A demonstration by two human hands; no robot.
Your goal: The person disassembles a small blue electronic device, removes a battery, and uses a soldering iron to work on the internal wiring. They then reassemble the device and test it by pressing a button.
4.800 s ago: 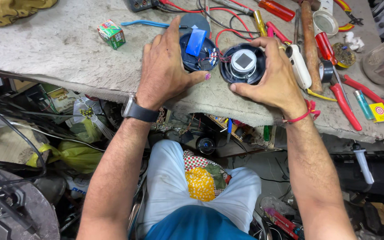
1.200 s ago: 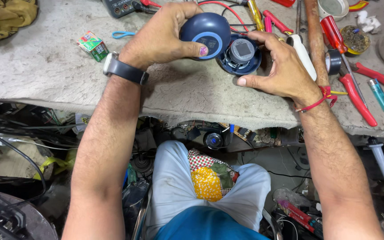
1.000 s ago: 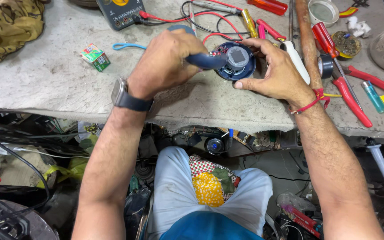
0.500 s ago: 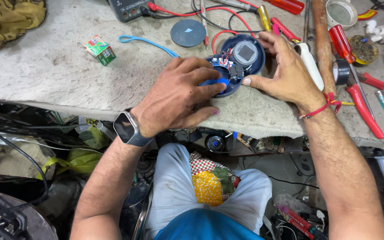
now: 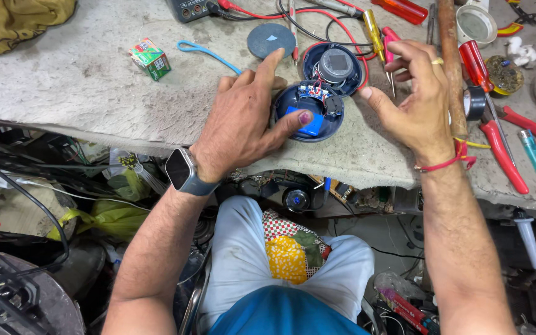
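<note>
The small round blue device lies opened into 2 halves on the grey cloth-covered counter (image 5: 82,87), near its front edge, so that both insides face up: the nearer shell (image 5: 308,115) shows a blue battery pack and a small circuit board, while the farther shell (image 5: 336,65) carries the round speaker part, red wires joining them. The left hand (image 5: 243,124) lies spread and grips nothing, its thumb pressing on the battery, seemingly to steady that half. The right hand (image 5: 414,102) hovers just beside the shells, fingers loosely curled and empty, clear of the screwdrivers (image 5: 476,62) and red-handled pliers (image 5: 507,155).
</note>
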